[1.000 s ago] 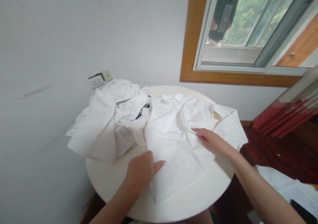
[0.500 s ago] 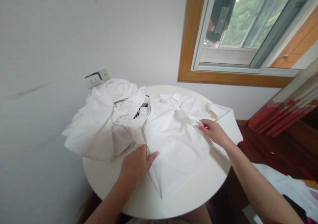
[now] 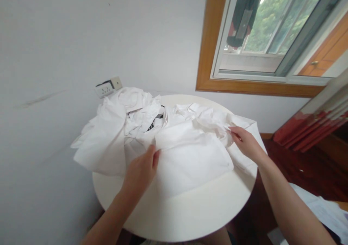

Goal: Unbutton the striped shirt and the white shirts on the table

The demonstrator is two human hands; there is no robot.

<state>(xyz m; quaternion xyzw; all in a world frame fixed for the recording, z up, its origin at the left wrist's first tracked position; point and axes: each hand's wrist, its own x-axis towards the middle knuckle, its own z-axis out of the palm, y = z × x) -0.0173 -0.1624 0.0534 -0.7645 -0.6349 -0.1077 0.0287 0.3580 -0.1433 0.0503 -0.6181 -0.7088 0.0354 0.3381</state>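
White garment (image 3: 193, 161): on the round table (image 3: 187, 217), middle to right of the top; bent along a fold running between the 2 hands. Near edge sits short of the table's near rim; can't tell if it touches the top.
Left hand (image 3: 141, 165): over left-middle of the table, thumb and fingers closed on the garment's left edge.
Right hand (image 3: 246, 143): over the table's right side, thumb and fingertip pinching a fold of the garment.
Pale cloth (image 3: 320, 205): right of the table, below top level, partly out of view.
White cloth pile (image 3: 106, 136): table's left side, crumpled, overhanging the rim; dark striped patch (image 3: 156, 122) at its right.
Floor (image 3: 282, 161): dark reddish, right of the table.
Wall plates (image 3: 105, 89): 2, behind the table's left side, 1 with sockets.
Curtain (image 3: 307, 125): red and pale, beyond the table's right.
Window frame (image 3: 202, 56): wood, behind the table, up and right.
Greenery (image 3: 269, 24): past the glass, farthest from the table.
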